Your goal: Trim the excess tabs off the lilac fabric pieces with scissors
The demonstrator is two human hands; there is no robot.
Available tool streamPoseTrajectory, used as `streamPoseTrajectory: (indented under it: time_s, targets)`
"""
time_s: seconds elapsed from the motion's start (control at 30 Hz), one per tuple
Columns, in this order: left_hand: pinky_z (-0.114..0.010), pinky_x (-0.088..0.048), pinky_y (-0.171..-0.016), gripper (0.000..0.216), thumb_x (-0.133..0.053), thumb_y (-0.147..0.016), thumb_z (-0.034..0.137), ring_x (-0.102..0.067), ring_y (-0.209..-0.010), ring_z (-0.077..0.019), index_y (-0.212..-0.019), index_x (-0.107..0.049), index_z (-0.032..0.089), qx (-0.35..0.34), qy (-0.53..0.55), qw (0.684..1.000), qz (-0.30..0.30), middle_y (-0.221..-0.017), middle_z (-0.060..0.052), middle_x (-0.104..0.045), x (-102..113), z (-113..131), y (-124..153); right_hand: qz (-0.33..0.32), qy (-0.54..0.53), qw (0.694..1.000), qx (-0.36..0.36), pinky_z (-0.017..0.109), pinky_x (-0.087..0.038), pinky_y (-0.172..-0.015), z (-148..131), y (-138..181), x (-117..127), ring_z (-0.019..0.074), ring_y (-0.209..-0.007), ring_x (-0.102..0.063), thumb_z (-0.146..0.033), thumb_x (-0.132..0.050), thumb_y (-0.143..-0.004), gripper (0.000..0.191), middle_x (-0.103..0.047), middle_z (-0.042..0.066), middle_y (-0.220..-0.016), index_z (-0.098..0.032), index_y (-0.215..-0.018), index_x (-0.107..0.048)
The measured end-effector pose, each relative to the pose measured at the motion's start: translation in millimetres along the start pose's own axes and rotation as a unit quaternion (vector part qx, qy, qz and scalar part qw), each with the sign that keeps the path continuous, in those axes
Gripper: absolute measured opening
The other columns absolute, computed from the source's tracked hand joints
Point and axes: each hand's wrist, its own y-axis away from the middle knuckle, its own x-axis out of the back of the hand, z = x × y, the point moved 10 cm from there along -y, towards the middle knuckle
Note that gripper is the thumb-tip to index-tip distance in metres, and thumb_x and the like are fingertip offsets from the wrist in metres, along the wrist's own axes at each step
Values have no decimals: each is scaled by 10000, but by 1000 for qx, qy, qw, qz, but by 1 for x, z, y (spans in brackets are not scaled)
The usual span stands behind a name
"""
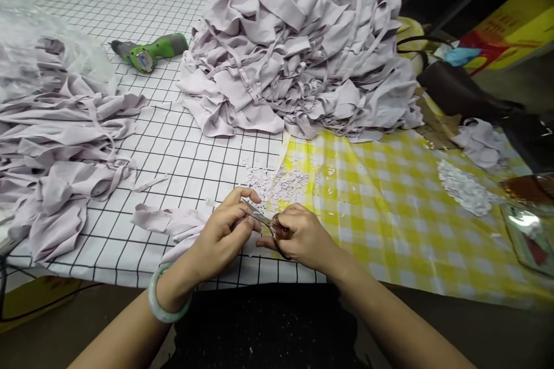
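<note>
My right hand (305, 236) is closed round the handles of a small pair of scissors (262, 217), whose blades point left toward my other hand. My left hand (223, 233) is in a pinch right at the blades, with a pale bit of cloth showing at the fingertips. From beneath that hand a lilac fabric piece (171, 222) trails out to the left on the table; its part inside the fingers is mostly hidden. Just beyond both hands lies a scatter of tiny pale fabric snippets (288, 184).
A large heap of lilac fabric pieces (298, 52) stands at the back. Another lilac pile (64, 155) and a clear plastic bag (82, 52) are at left. A green cordless tool (149, 53) lies between them. At right are white scraps (465, 187) and a phone-like slab (530, 236).
</note>
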Motion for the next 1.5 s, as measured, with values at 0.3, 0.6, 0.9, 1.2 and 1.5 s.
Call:
streamPoseTrajectory:
  time_s: [0.3, 0.6, 0.9, 1.2, 1.5]
  targets:
    - [-408, -467, -980, 253, -479, -976, 195, -547, -1109, -226, -787, -646, 171, 54, 12, 998, -44, -1098, -99, -572, -28, -14, -20, 23, -47, 993, -109, 250, -333, -557, 36, 19, 7, 88, -496, -364, -571, -652, -872, 589, -434, -49, -473, -192, -515, -377]
    - [-436, -493, -921, 209, -515, -963, 287, -570, -1143, -286, -792, -604, 208, 84, -304, 934, 166, -1114, -96, -599, 110, 14, 68, 74, 24, 989, -123, 475, -524, -836, 29, 6, 49, 319, -975, -649, -556, -744, -787, 434, -691, 122, -1016, -213, -1033, -643]
    - [-402, -590, -866, 255, -519, -892, 193, -674, -974, -258, -1106, -651, 237, 96, -320, 934, 128, -1041, -91, -696, 85, -42, 122, -115, -76, 989, 47, 332, -516, -742, -81, -64, -121, 210, -827, -607, -15, -640, -670, 283, -651, 41, -862, -220, -768, -471]
    - [-327, -557, -878, 240, -554, -956, 238, -644, -1031, -193, -1194, -544, 207, -169, -89, 914, 358, -1182, -105, -631, 180, 93, -112, 299, -10, 954, 28, 268, -480, -703, -89, -213, 177, 143, -771, -636, -230, -583, -892, 99, -681, 51, -884, -212, -854, -493]
    - [-599, -385, -1054, 156, -650, -811, 176, -496, -1244, -408, -965, -624, 169, 134, -365, 827, 407, -1226, -196, -583, 225, -56, -21, 249, 100, 961, -72, 341, -390, -615, 8, -198, 157, 221, -643, -591, -613, -738, -750, 407, -640, 42, -695, -243, -759, -569]
